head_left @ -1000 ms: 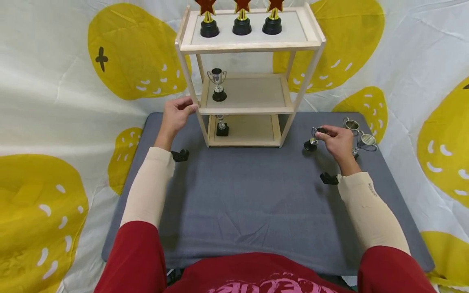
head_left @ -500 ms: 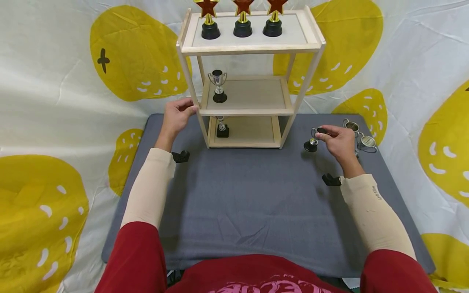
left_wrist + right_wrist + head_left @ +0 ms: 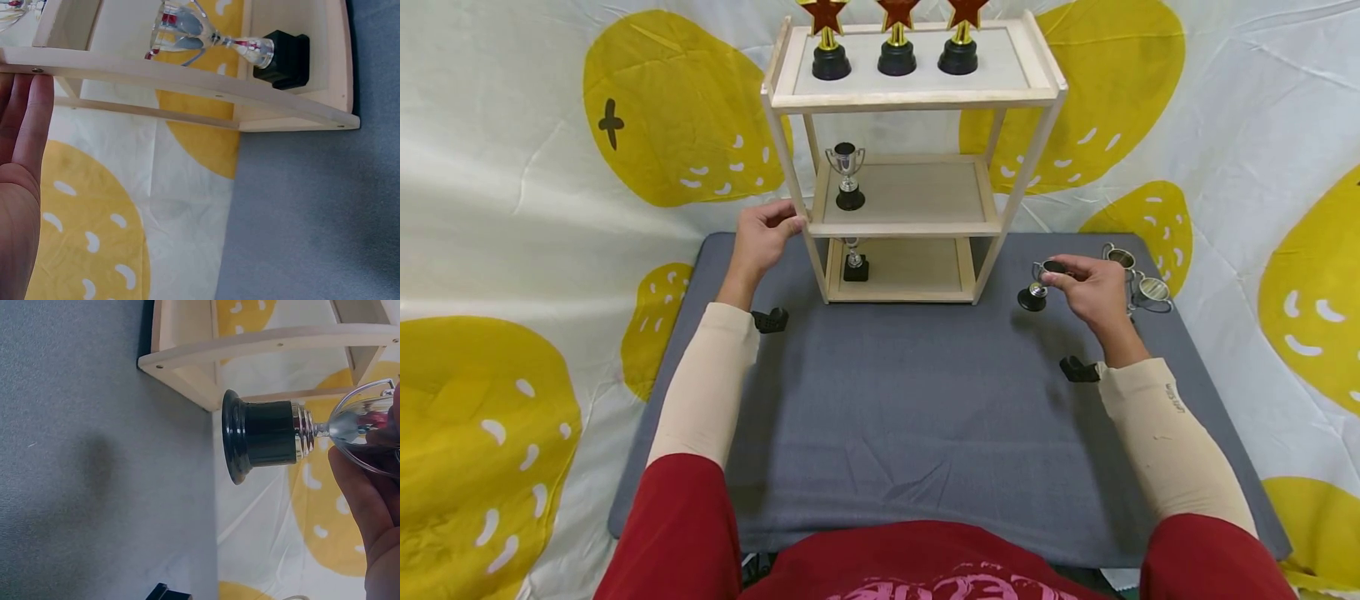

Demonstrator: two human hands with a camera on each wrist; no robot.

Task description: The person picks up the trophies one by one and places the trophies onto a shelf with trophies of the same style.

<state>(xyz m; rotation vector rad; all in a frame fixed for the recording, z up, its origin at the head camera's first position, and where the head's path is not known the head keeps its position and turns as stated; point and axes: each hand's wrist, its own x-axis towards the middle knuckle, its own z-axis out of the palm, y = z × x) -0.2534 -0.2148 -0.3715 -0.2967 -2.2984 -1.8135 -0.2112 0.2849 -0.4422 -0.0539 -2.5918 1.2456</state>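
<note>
My right hand (image 3: 1096, 290) pinches a small silver trophy cup (image 3: 1034, 292) by its bowl, over the right part of the table. In the right wrist view the trophy's round black base (image 3: 262, 432) shows clear of the grey cloth. At the left my left hand (image 3: 763, 242) holds the front post of a three-tier wooden shelf (image 3: 904, 228), with fingers (image 3: 32, 119) against the wood in the left wrist view. A silver trophy cup (image 3: 848, 177) stands at the left of the middle tier. Another trophy (image 3: 855, 265) stands on the bottom tier, its top hidden by the middle tier.
Three star trophies (image 3: 897, 57) with black bases line the top tier. Two more silver cups (image 3: 1152, 292) stand at the table's right edge, partly behind my right hand. Grey cloth covers the table (image 3: 910, 400). A white and yellow patterned curtain (image 3: 685, 100) surrounds it.
The right hand's trophy has shifted slightly left, away from the two cups at the right edge. My left hand keeps its place on the shelf post.
</note>
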